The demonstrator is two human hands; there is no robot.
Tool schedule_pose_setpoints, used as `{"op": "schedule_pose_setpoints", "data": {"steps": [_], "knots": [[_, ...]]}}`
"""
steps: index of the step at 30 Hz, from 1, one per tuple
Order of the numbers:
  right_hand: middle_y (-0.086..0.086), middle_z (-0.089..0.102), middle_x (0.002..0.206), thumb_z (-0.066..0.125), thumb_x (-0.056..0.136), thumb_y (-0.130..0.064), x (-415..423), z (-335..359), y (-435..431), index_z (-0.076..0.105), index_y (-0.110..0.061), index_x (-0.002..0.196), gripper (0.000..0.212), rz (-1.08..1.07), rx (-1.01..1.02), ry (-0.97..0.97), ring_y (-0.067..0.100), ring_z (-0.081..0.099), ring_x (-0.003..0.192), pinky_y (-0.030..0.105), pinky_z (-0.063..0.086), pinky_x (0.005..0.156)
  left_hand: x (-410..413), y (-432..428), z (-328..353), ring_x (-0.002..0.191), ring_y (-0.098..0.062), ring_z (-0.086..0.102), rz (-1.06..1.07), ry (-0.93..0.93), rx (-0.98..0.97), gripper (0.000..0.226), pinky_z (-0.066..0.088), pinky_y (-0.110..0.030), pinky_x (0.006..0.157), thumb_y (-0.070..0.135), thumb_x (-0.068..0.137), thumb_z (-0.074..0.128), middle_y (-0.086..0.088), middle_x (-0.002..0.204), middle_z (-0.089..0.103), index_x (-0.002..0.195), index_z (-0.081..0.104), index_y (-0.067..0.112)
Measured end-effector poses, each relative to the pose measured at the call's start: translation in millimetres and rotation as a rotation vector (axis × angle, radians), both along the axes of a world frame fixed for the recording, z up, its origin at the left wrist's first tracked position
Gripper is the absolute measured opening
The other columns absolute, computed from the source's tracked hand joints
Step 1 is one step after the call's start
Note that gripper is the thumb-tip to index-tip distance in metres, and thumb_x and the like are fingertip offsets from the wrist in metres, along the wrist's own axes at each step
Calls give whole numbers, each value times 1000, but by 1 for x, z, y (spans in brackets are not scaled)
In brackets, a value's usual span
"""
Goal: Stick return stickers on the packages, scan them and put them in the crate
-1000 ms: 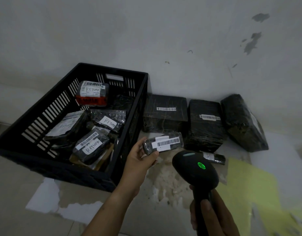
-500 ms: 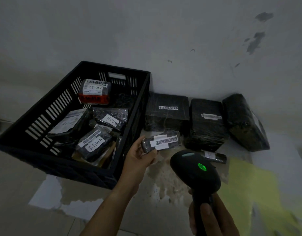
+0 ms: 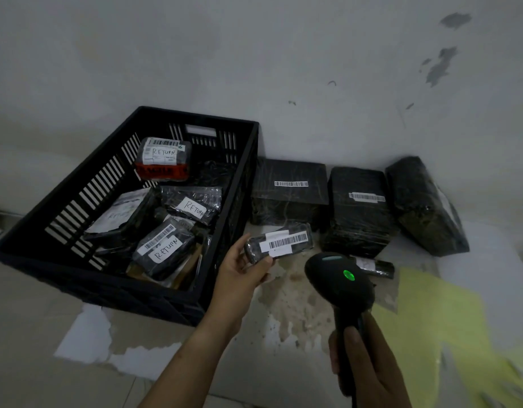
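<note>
Left hand (image 3: 242,272) grips small package (image 3: 279,242), barcode up, just right of crate (image 3: 130,219) | right hand (image 3: 369,366) wrapped around scanner (image 3: 339,278), green light on | tip: aim scanner squarely at barcode, hold package steady, then drop it into crate.

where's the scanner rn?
In the head view, lower right: the scanner is gripped by the right hand, head aimed at the small package in the left hand, right of the crate.
</note>
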State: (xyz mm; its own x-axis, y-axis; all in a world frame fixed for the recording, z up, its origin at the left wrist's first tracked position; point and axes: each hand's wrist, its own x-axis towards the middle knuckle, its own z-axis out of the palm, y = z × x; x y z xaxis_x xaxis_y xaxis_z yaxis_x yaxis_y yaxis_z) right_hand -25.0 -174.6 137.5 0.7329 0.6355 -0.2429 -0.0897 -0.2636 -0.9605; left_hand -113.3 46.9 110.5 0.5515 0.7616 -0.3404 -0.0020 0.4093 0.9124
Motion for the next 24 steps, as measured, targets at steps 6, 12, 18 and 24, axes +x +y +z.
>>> {"op": "schedule_pose_setpoints", "data": {"steps": [6,12,18,24], "knots": [[-7,40,142,45,102,-11,27,-88,39,10,-33,151,65,244,-311,-56,5,51,107,13,40,78,-2,2,8,91,-13,75,36,1,-58,40,57,-25,72,14,94,70,-8,117,75,133,63,21],[5,34,148,50,95,-8,36,-154,64,-1,-23,156,81,444,-521,-173,23,46,126,24,37,91,-2,-1,18,86,-16,75,-11,82,-204,44,54,-26,67,47,90,66,-9,100,79,116,66,10],[7,36,151,54,93,-11,36,-191,76,9,-17,156,78,421,-503,-365,22,43,131,23,34,103,-8,-1,20,85,-12,76,-102,176,-163,49,52,-23,64,56,95,55,-5,104,80,115,75,16],[6,33,153,65,88,-25,33,-212,77,13,-17,156,85,393,-570,-521,25,39,136,32,36,109,-4,-3,20,56,-11,54,4,167,-248,50,40,-23,47,57,101,46,0,69,64,114,68,14]]}}
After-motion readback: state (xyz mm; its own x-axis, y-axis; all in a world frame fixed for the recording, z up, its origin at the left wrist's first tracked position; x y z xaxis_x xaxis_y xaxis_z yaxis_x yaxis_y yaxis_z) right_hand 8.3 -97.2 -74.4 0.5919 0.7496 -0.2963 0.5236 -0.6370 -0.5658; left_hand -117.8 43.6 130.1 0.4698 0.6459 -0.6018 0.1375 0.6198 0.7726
